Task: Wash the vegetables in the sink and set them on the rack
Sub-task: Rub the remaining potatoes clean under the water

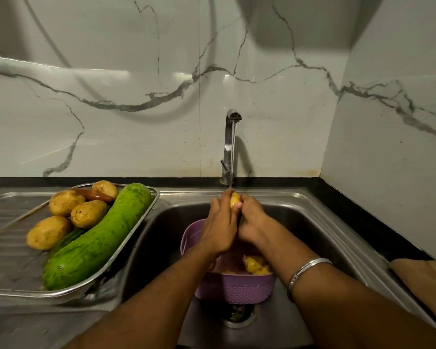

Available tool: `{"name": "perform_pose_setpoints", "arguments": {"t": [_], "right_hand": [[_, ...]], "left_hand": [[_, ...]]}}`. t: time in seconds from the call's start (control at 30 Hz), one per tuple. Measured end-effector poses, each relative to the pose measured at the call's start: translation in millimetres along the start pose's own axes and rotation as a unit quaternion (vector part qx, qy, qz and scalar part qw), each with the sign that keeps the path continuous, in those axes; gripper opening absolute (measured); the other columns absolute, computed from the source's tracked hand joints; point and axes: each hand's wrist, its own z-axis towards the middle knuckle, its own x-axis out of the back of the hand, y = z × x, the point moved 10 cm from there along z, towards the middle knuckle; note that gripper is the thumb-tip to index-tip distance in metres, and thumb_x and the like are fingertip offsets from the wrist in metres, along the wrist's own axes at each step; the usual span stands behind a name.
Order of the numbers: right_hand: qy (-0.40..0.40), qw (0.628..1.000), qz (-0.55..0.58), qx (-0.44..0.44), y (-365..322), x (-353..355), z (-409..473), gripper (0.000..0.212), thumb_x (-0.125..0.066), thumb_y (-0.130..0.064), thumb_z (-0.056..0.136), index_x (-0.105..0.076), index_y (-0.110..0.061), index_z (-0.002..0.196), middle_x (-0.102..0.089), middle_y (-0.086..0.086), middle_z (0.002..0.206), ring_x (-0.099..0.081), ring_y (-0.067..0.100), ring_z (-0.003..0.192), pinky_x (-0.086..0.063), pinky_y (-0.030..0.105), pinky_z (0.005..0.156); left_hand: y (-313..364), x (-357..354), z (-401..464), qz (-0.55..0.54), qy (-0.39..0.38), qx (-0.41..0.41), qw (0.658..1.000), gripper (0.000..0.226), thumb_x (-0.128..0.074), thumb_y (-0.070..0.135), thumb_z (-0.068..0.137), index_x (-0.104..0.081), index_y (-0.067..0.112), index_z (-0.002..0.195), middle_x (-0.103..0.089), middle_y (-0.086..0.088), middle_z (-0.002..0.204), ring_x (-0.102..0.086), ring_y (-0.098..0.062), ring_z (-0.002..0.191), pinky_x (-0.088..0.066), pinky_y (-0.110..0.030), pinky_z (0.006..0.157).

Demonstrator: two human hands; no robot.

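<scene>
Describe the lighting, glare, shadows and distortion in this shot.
Head view: dim, warm light; a white glare streak across the wall tiles; soft curved shadows on the wall above; the tap casts a shadow to its right; wide-angle bending bows the counter edge; the potato between both hands is small but fairly sharp.

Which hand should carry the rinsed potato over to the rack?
Left, probably. The rack sits on the drainboard to the left of the sink, nearest the left hand. Both hands grip the potato under the tap; the right hand would have to cross over.
</scene>
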Motion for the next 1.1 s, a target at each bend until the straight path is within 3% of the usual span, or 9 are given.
{"name": "perform_pose_setpoints", "arguments": {"t": [0.17,0.27,0.37,0.5,0.6,0.77,0.9,1.0,1.1], "right_hand": [[0.064,0.937,-0.3,0.166,-21.9,-8.7,11.4,0.033,-0.039,-0.026,0.108,-0.065,-0.008,0.101,-0.064,0.009,0.088,-0.062,0.025,0.09,-0.047,0.03,0.07],[0.027,0.854,-0.454,0.252,-23.1,-27.3,5.9,0.039,-0.034,-0.027,0.109,-0.059,-0.013,0.136,-0.063,0.011,0.131,-0.058,0.026,0.118,-0.044,0.031,0.094],[0.023,0.812,-0.493,0.312,-27.2,-34.9,-0.7,0.042,-0.033,-0.026,0.109,-0.054,-0.016,0.144,-0.057,0.011,0.144,-0.054,0.027,0.131,-0.041,0.034,0.108],[0.044,0.925,-0.283,0.248,-31.1,-14.1,3.0,0.037,-0.037,-0.029,0.109,-0.066,-0.009,0.12,-0.069,0.011,0.106,-0.065,0.019,0.095,-0.048,0.028,0.074],[0.068,0.985,-0.122,0.105,-16.4,9.2,9.7,0.037,-0.044,-0.034,0.105,-0.071,-0.009,0.106,-0.073,0.014,0.098,-0.067,0.024,0.092,-0.055,0.037,0.084],[0.019,0.998,-0.065,-0.018,10.9,8.0,11.3,0.044,-0.048,-0.041,0.101,-0.075,-0.007,0.104,-0.077,0.017,0.1,-0.071,0.03,0.099,-0.055,0.042,0.096],[0.049,0.99,-0.128,0.041,5.2,8.4,17.3,0.043,-0.048,-0.044,0.102,-0.072,-0.01,0.111,-0.075,0.014,0.106,-0.071,0.027,0.1,-0.054,0.041,0.097],[0.052,0.986,-0.142,0.063,1.9,10.6,20.0,0.042,-0.048,-0.047,0.102,-0.073,-0.014,0.11,-0.076,0.011,0.102,-0.072,0.026,0.097,-0.056,0.042,0.094],[0.061,0.983,-0.153,0.086,-5.8,11.8,19.5,0.037,-0.051,-0.041,0.099,-0.073,-0.013,0.106,-0.076,0.013,0.102,-0.071,0.027,0.097,-0.057,0.043,0.094]], "left_hand": [[-27.8,-9.4,-9.0,-0.227,-0.004,0.242,0.943,0.052,-0.018,0.046,0.108,-0.049,0.008,0.124,-0.063,-0.017,0.108,-0.062,-0.027,0.097,-0.052,-0.044,0.09],[-51.6,-8.4,-28.8,-0.293,0.018,0.399,0.869,0.058,-0.021,0.044,0.109,-0.059,0.001,0.1,-0.06,-0.015,0.081,-0.063,-0.027,0.079,-0.045,-0.032,0.061],[-51.3,-4.7,-31.7,-0.266,0.002,0.398,0.878,0.063,-0.02,0.045,0.108,-0.059,0.002,0.084,-0.057,-0.015,0.065,-0.055,-0.025,0.064,-0.044,-0.032,0.061],[-25.6,-0.4,-8.0,-0.196,0.018,0.219,0.956,0.056,-0.018,0.048,0.107,-0.058,0.013,0.123,-0.068,-0.021,0.115,-0.064,-0.032,0.108,-0.05,-0.046,0.098],[-6.4,-5.4,-6.7,-0.099,-0.013,0.091,0.991,0.044,-0.017,0.059,0.103,-0.044,0.034,0.127,-0.065,-0.006,0.119,-0.063,-0.023,0.107,-0.05,-0.048,0.098],[-9.0,-3.2,-5.8,-0.007,0.006,0.051,0.999,0.039,-0.024,0.044,0.107,-0.026,0.041,0.147,-0.044,-0.004,0.137,-0.053,-0.025,0.119,-0.044,-0.042,0.1],[-24.4,-6.4,-8.0,0.03,-0.02,0.128,0.991,0.048,-0.016,0.046,0.107,-0.018,0.039,0.155,-0.028,0.001,0.156,-0.027,-0.023,0.141,-0.023,-0.048,0.116],[-31.9,-11.8,-8.8,-0.053,-0.024,0.191,0.98,0.053,-0.018,0.059,0.103,-0.023,0.046,0.154,-0.029,0.0,0.16,-0.023,-0.027,0.148,-0.018,-0.055,0.12],[-33.4,-22.6,-4.8,-0.207,-0.014,0.187,0.96,0.058,-0.031,0.068,0.096,-0.038,0.043,0.147,-0.048,-0.003,0.148,-0.045,-0.025,0.137,-0.037,-0.052,0.114]]}}
